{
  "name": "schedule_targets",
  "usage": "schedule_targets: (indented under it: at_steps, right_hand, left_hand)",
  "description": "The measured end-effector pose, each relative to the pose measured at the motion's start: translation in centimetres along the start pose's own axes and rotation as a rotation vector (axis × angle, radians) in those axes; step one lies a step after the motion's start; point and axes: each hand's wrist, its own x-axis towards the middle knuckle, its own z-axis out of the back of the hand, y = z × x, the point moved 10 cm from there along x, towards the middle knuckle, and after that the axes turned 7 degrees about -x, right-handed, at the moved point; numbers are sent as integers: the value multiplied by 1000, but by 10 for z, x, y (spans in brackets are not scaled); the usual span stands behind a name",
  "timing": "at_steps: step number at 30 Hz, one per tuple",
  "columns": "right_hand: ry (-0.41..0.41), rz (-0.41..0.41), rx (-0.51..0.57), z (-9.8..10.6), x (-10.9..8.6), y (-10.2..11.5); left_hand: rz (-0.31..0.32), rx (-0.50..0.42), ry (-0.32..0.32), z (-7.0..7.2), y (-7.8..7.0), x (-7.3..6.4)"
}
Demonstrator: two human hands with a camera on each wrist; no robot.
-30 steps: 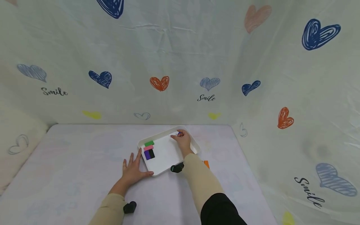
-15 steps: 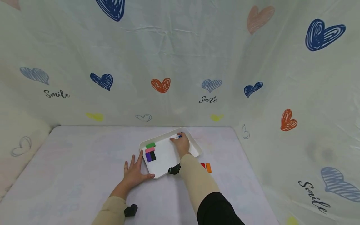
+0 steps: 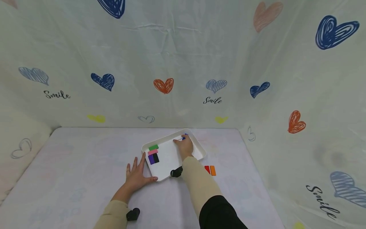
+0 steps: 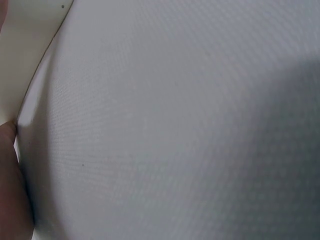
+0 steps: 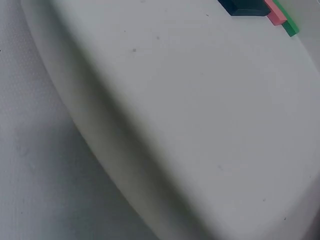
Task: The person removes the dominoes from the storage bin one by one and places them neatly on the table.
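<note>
A shallow white tray (image 3: 166,174) lies at an angle near the table's back edge. My left hand (image 3: 136,178) rests against its left end, fingers spread and thumb at the front corner. In the left wrist view, part of that hand (image 4: 12,200) touches the tray's outer wall (image 4: 30,35). Inside the far right part of the tray, my right hand (image 3: 186,147) pinches a small blue block (image 3: 184,138), largely hidden by the fingers. A whitish strip shows beside it. Green (image 3: 153,147), pink (image 3: 152,152), purple (image 3: 151,159) and black (image 3: 155,157) blocks sit together at the tray's left end.
A red piece (image 3: 207,170) and an orange piece (image 3: 213,170) lie on the table (image 3: 85,165), right of the tray by the right forearm. Behind the table hangs a pale curtain (image 3: 183,63) printed with hearts. The right wrist view shows the tray's curved rim (image 5: 95,135).
The right hand shifts slightly within the tray's far right part, and more blue shows at its fingers. The red and orange pieces come into fuller view. The left hand stays on the tray.
</note>
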Motion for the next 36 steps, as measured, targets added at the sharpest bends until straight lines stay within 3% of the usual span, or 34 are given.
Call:
schedule_targets:
  at_steps: [13, 21, 30, 36]
  right_hand:
    - [-10, -38, -32, 4, -1, -2]
    - [37, 4, 40, 0, 4, 2]
    - [164, 74, 353, -2, -1, 15]
    - [284, 26, 613, -8, -8, 12]
  left_hand:
    - [0, -6, 8, -1, -5, 1]
    - [12, -10, 18, -3, 1, 3]
    - [-11, 8, 11, -1, 6, 4]
    - [-13, 4, 21, -4, 5, 5]
